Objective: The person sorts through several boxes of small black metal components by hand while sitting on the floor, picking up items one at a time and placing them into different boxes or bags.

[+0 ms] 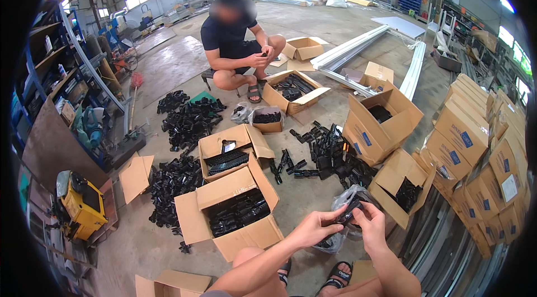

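Note:
Both my hands come together over a clear plastic bag (334, 245) at the lower right. My left hand (319, 229) is closed on one side of a small black plastic part (349, 211). Thumb and fingers of my right hand (370, 221) grip the same part from the other side. Its exact kind is too small to make out. Just left of my hands, an open cardboard box (196, 199) holds many black parts (238, 214). On the right stands another open box (386, 188) with black parts in it. A heap of black parts (335, 154) lies ahead on the floor.
Opposite me a seated person (232, 45) handles a small dark piece beside an open box (305, 108). Dark heaps (190, 118) spread at the left. Stacked cartons (456, 135) line the right side. A yellow machine (84, 210) stands at the far left, white metal profiles (358, 51) behind.

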### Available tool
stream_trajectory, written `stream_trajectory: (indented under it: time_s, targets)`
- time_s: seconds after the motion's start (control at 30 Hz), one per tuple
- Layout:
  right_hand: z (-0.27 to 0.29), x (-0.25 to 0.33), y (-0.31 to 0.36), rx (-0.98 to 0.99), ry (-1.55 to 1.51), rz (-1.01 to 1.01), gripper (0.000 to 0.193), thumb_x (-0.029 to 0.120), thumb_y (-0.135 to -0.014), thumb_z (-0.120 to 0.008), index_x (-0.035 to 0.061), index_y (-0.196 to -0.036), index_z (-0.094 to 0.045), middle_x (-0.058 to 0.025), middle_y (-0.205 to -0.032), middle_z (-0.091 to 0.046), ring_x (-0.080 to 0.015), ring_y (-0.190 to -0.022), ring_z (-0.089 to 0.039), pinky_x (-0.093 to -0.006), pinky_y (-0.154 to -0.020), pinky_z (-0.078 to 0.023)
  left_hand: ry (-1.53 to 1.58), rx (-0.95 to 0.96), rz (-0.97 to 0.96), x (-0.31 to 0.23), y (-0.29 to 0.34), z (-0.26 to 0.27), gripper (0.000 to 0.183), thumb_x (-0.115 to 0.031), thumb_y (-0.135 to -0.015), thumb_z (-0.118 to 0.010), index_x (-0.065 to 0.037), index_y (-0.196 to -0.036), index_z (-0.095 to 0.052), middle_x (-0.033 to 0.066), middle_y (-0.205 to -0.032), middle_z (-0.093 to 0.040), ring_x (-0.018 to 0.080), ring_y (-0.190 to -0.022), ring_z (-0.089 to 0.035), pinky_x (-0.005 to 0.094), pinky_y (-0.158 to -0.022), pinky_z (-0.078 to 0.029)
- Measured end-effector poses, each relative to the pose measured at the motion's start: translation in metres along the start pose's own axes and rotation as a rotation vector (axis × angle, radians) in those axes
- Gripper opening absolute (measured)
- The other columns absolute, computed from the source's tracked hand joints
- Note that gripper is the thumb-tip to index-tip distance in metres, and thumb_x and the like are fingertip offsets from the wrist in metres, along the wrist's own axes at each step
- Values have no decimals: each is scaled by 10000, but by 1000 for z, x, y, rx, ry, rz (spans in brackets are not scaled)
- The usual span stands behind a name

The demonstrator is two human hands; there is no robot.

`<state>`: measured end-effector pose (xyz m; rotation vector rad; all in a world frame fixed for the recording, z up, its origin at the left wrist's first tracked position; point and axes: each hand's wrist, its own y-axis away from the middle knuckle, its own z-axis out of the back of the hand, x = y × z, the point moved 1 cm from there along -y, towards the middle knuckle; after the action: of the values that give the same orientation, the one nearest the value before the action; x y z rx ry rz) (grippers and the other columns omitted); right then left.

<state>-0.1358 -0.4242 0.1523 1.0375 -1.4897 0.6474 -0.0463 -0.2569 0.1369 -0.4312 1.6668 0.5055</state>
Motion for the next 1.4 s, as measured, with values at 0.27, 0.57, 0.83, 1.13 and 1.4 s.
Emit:
stream_trajectory:
  time_s: [0.27, 0.57, 0.83, 1.13, 1.4]
  targets:
    - [-2, 12, 1, -46, -33, -1, 322, 138, -955, -682, -34, -1219, -617, -51, -1063, -682, -120, -939, -649, -270, -822, -536, 109, -109, -82, -3, -1, -8, 481, -33, -953, -657, -76, -1420, -550, -71, -1180, -631, 22, -978, -524, 229, -888, -480]
    - [10, 7, -3, -15, -88, -28, 331, 172, -946, -712, -24, -1200, -630, -57, -1049, -691, -108, -928, -651, -272, -825, -535, -228, -235, -60, -23, 4, -17, 412, -31, -910, -704, -54, -1317, -644, 119, -1134, -729, 58, -978, -616, 256, -864, -524]
    - [5, 9, -5, 10, -136, -28, 347, 179, -954, -707, -13, -1233, -632, -47, -1067, -701, -106, -932, -653, -269, -845, -527, -146, -254, -168, -24, 3, -13, 445, -51, -913, -700, -79, -1351, -624, 145, -1062, -744, 104, -967, -672, 291, -851, -547]
    - [5, 12, -1, -15, -115, 28, 352, 134, -963, -684, -22, -1269, -608, -58, -1086, -687, -116, -955, -649, -290, -866, -545, -180, -268, -96, -25, 4, -14, 406, 22, -929, -657, 4, -1332, -616, 137, -1236, -690, 134, -1087, -639, 287, -941, -523]
    - [11, 8, -2, 11, -126, 81, 362, 86, -960, -668, -31, -1294, -590, -70, -1054, -684, -133, -932, -659, -302, -871, -548, -368, -274, -305, -36, 8, -17, 430, 28, -878, -680, -39, -1301, -650, 186, -1229, -693, 203, -1117, -678, 311, -921, -533]
